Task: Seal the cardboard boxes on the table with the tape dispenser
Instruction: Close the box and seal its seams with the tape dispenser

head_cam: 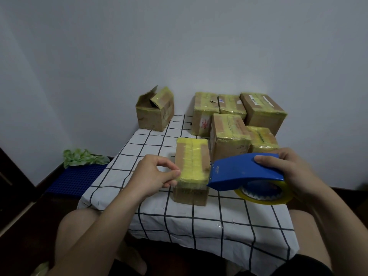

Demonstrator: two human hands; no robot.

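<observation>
The box (pixel 191 170) I'm taping sits near the tabletop's (pixel 229 226) front edge. My left hand (pixel 154 174) pinches tape at its left side; my right hand (pixel 288 172) grips the blue tape dispenser (pixel 243 172) against its right side.

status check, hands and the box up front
Left hand pinching near-left edge of front box. Right hand gripping tape dispenser, nose at box's right edge. Open-flapped box waits at back left. Nothing blocking.

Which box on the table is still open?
The far-left box, standing apart by the wall: its top flaps stick up, while every other box has its top taped flat.
</observation>
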